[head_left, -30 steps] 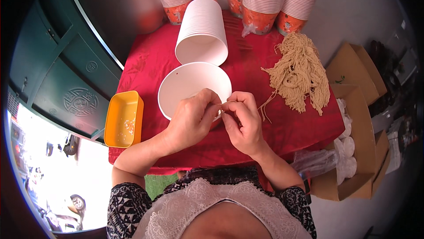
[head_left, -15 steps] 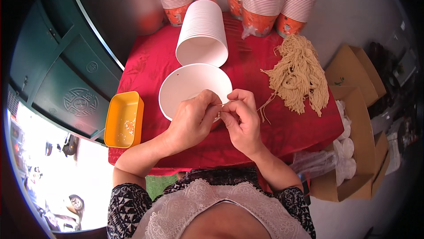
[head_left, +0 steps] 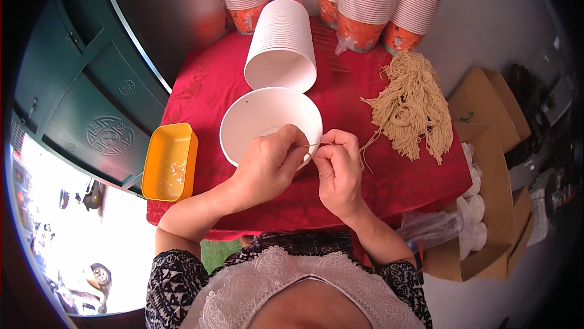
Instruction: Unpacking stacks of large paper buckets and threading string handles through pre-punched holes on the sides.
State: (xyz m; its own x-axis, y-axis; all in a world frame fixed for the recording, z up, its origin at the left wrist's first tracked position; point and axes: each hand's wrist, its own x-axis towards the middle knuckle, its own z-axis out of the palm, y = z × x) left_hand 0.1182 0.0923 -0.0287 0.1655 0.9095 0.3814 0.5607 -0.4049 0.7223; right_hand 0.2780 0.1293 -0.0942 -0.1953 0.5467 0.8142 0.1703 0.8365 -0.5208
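"So, what is being gripped?"

"A thin tan cord (head_left: 316, 144) is pinched by the fingertips of both the left hand (head_left: 267, 164) and the right hand (head_left: 340, 177), above the right rim of a round white bucket (head_left: 243, 125)."

"And where is that bucket placed?"

"On a table draped in red cloth (head_left: 389, 189), just on the near side of a toppled stack of nested white buckets (head_left: 281, 31). Small pale and orange pieces (head_left: 177, 172) are held in a yellow rectangular tub (head_left: 159, 146), left; tan cords (head_left: 417, 110) are heaped far right."

Glare bleaches left doorway (head_left: 125, 231); edges dark, bent
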